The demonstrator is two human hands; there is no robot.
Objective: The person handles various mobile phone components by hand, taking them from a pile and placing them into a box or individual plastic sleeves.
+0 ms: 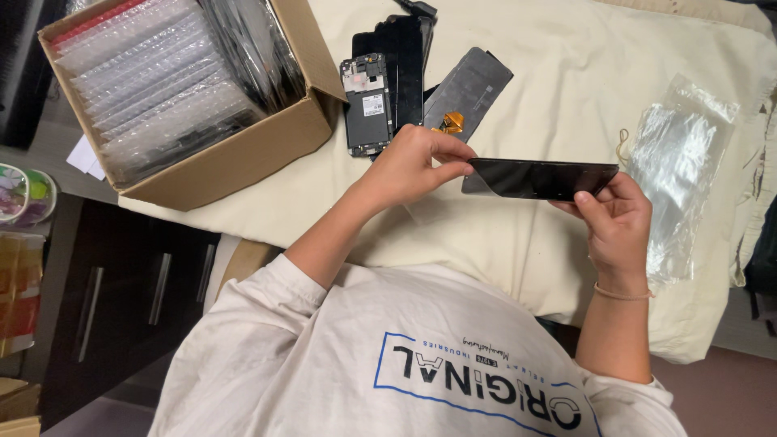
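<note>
— What do the hands hold?
— A thin black phone screen (541, 178): left hand (413, 166) pinches one end, right hand (619, 218) closes fingers under the other, above the cream cloth (566, 73).
— How does it handle?
— Likely light, stiff, breakable; best gripped by the edges.

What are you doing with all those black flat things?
A person holds one black phone screen panel up by its ends, the left hand pinching one end and the right hand gripping the other. More panels lie stacked on the cream cloth behind it. A cardboard box of bubble-wrapped pieces sits beside the left hand, and an empty clear bag lies beside the right.
</note>
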